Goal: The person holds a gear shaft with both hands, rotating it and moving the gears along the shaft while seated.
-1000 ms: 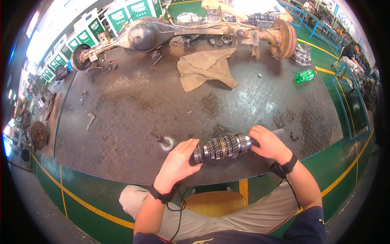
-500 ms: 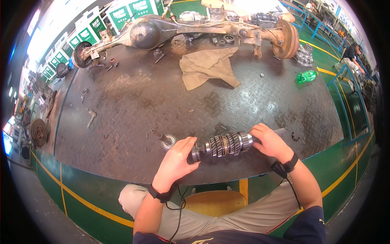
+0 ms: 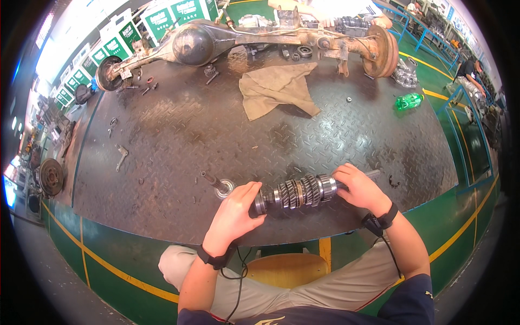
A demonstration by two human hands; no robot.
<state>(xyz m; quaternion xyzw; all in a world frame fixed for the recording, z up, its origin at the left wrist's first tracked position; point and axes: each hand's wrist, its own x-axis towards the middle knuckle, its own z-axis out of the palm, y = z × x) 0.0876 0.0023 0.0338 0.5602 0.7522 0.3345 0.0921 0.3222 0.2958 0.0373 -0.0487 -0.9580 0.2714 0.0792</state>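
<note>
A gearbox shaft (image 3: pixel 300 194) carrying several helical gears lies sideways near the front edge of the metal table. My left hand (image 3: pixel 236 210) is wrapped round its left end, thumb on the near side and fingers on the far side. At the other end, my right hand (image 3: pixel 358 187) grips the shaft beside the last gear ring. The bare splined end of the shaft (image 3: pixel 373 174) sticks out past my right fingers. Just beyond my left hand, a ring-shaped bearing (image 3: pixel 224 188) and a short metal rod lie together. My palms hide part of both grips.
The patterned steel table (image 3: pixel 206 146) holds a brown cloth (image 3: pixel 279 91), a green bottle (image 3: pixel 409 102) and a rusty axle (image 3: pixel 244 35) along its far side. A small bracket (image 3: pixel 121 157) lies left, a dark curved part (image 3: pixel 395 181) right. Another person's arm (image 3: pixel 303 8) is beyond the axle.
</note>
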